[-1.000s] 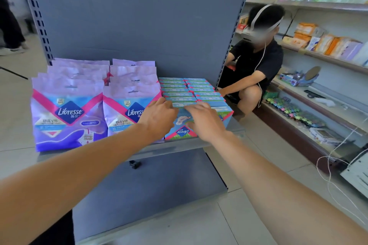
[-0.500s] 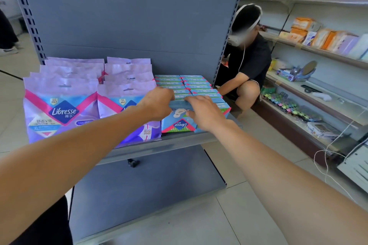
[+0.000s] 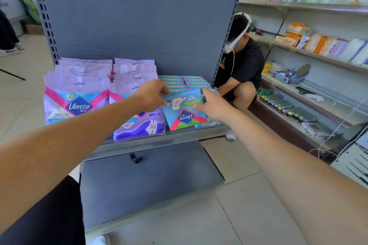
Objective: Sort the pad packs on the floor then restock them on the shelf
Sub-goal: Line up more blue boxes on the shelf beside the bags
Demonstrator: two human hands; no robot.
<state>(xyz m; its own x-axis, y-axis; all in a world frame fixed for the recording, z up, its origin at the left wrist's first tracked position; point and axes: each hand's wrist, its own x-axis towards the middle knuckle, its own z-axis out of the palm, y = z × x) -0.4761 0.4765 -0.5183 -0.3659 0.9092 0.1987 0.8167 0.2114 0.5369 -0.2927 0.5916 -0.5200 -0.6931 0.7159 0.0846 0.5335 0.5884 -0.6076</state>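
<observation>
While both arms reach forward from the bottom corners of the head view, the two hands meet at the front of the grey shelf (image 3: 159,141), on either side of one blue pad pack (image 3: 184,108). That pack is tilted, its printed face turned up toward the camera with the brand logo upside down, and its lower edge sits at the front lip of the shelf. The left hand (image 3: 152,94) comes in from the left with the wrist nearly straight; its thumb lies on the pack's near face and its fingers curl over the upper left corner, so it pinches the pack there. The right hand (image 3: 212,106) comes in from the right with the forearm angled up across the floor; its thumb presses on the pack's face and its fingers wrap behind the right edge, gripping it. Behind the held pack, more blue packs (image 3: 185,81) lie in two rows running back toward the grey back panel (image 3: 139,16). Just to the left stand two rows of purple pad bags (image 3: 77,93), upright and facing forward, the front bag of the nearer row partly hidden by the left forearm. A lower grey shelf (image 3: 149,181) juts out beneath. To the right, a crouching person (image 3: 242,71) in a black shirt sits by side shelves (image 3: 318,55) stocked with mixed goods.
</observation>
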